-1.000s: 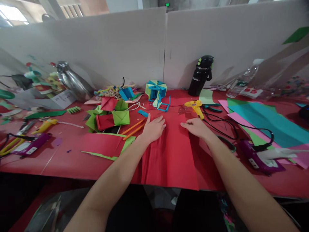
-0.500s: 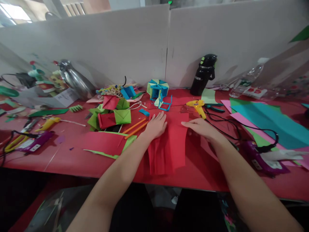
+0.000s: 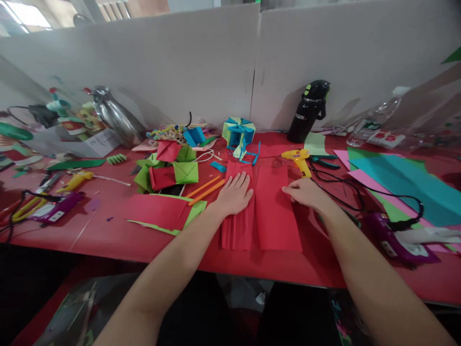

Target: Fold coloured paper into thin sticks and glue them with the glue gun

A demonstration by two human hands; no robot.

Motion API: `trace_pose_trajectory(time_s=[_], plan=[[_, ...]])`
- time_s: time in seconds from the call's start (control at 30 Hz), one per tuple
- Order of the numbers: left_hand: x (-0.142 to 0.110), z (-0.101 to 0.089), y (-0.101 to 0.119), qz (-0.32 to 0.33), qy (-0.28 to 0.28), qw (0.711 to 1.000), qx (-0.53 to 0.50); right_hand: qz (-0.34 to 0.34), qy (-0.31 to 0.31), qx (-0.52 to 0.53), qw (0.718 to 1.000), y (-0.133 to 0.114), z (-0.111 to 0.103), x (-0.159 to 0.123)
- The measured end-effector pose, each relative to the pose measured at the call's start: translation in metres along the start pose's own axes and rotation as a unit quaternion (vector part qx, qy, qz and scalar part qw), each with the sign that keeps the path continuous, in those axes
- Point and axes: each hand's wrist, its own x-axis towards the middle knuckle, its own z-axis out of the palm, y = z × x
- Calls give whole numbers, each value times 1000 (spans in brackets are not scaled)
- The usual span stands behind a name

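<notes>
left hand (image 3: 236,194) flat, palm down, fingers spread and open, pressing the pleated left part of the red paper sheet (image 3: 275,211). right hand (image 3: 306,192) rests on the sheet's right edge, fingers loosely curled, touching the paper; can't tell if it pinches the edge. sheet lies centre, near edge of the red table (image 3: 90,230), left part in narrow accordion folds, right part flat. just beyond it: yellow glue gun (image 3: 297,157) to the far right, blue-green paper model (image 3: 237,132) far centre. orange sticks (image 3: 203,188) just left of left hand. black bottle (image 3: 310,110) at the far wall.
</notes>
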Motion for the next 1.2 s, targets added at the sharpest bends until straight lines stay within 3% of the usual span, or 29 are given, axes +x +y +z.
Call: trace_pose_trajectory(time_s=[0.2,0.3,0.4,0.6,0.73,0.87,1.0,1.1,1.2], plan=[[7,-5,-2,-4,22,1000,2,16,-28,99,995,-6,-2,-6],[8,-11,-1,-4,64,998,5,14,-61,146,987,-13,-2,-9],[1,-18,3,-14,96,995,5,11,-49,148,988,-15,1,-8],[-10,-16,7,-39,6,999,10,4,-32,109,994,-9,11,-1],[-3,-8,-2,-33,-12,999,-2,-8,-35,56,998,-3,9,-1],[2,-2,-10,-29,-3,1000,-7,-17,-31,34,999,-3,3,-4],[6,-4,-13,-30,20,999,-3,11,-58,94,994,-13,0,-10],[6,-10,-9,-35,63,997,13,18,-94,124,988,-18,1,-12],[1,-12,-2,-56,83,995,23,17,-86,138,987,-17,6,-9]])
